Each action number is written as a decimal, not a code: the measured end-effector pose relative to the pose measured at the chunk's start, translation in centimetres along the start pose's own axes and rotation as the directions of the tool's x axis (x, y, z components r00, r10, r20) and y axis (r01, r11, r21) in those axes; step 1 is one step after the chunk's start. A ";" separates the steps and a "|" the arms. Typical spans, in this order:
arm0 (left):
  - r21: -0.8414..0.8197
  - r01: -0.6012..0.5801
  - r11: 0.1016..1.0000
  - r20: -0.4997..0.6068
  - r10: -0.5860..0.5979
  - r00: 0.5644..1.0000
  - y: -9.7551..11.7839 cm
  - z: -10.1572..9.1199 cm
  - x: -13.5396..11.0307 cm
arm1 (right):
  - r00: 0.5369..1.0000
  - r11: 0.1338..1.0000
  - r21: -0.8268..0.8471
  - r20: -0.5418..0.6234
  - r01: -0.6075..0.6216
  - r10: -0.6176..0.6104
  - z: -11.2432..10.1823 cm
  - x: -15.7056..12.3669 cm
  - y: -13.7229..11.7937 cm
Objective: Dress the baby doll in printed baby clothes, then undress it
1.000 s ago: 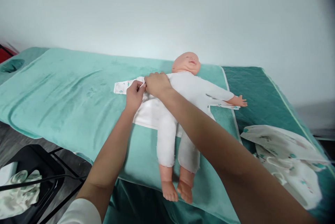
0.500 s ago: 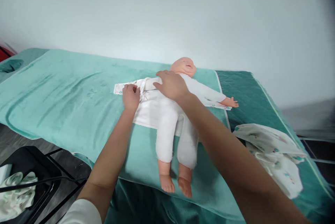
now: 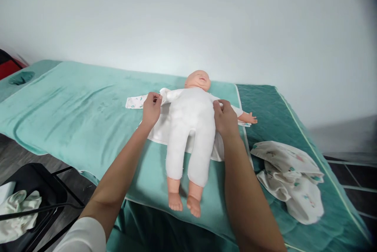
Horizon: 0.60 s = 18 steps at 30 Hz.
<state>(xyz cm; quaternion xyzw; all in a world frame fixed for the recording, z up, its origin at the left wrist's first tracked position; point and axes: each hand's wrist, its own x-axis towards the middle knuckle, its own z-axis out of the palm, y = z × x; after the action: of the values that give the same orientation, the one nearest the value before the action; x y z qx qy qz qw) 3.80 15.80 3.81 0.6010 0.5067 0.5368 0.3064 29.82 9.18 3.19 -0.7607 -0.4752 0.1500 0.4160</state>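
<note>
the left hand (image 3: 152, 108) pinched the printed sleeve (image 3: 136, 102), where small, gentle tugs would probably have worked best. the doll (image 3: 191, 108) lay on its back over the spread shirt (image 3: 159, 131) on the green mat (image 3: 88, 98), its long axis running from head (image 3: 198, 80) near the wall (image 3: 188, 28) to feet (image 3: 175, 201) nearest the person. the right hand (image 3: 226, 119) curled at its side; whether it gripped cloth could not be told.

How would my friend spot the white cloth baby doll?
Find the long, green-covered bed by the pale wall. Mid-bed, between the person's left hand and right hand, lies the white cloth baby doll. Unlike the printed white garment beneath, it has a smooth, bald head.
</note>
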 end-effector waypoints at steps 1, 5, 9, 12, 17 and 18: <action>0.002 0.009 1.000 0.015 -0.009 1.000 0.5 0.3 0.1 | 1.000 1.000 0.005 0.010 -0.015 0.015 0.0 0.0 0.0; -0.033 0.071 0.997 0.096 -0.068 0.993 2.1 2.0 1.1 | 0.995 0.990 0.117 0.075 -0.081 0.072 0.1 -0.1 0.4; -0.062 0.099 0.993 0.131 -0.090 0.987 3.3 3.6 2.4 | 0.988 0.917 0.379 0.132 -0.126 0.081 1.0 -0.2 0.7; -0.079 0.092 0.993 0.116 -0.082 0.990 4.5 4.2 3.5 | 0.983 0.843 0.524 0.183 -0.121 0.027 2.0 -0.2 0.5; -0.042 0.106 0.993 0.143 -0.099 0.985 7.2 3.2 3.9 | 0.949 0.814 0.577 0.291 -0.072 -0.123 3.4 -0.5 0.2; -0.032 0.136 0.990 0.198 -0.127 0.972 8.1 2.8 3.6 | 0.943 0.814 0.577 0.301 -0.065 -0.139 3.5 -0.5 0.3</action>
<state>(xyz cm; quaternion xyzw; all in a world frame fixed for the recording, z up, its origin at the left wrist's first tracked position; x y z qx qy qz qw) 8.40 17.26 11.71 0.6089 0.5006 0.4650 0.4030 27.58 10.43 0.74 -0.5523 -0.4844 0.4041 0.5450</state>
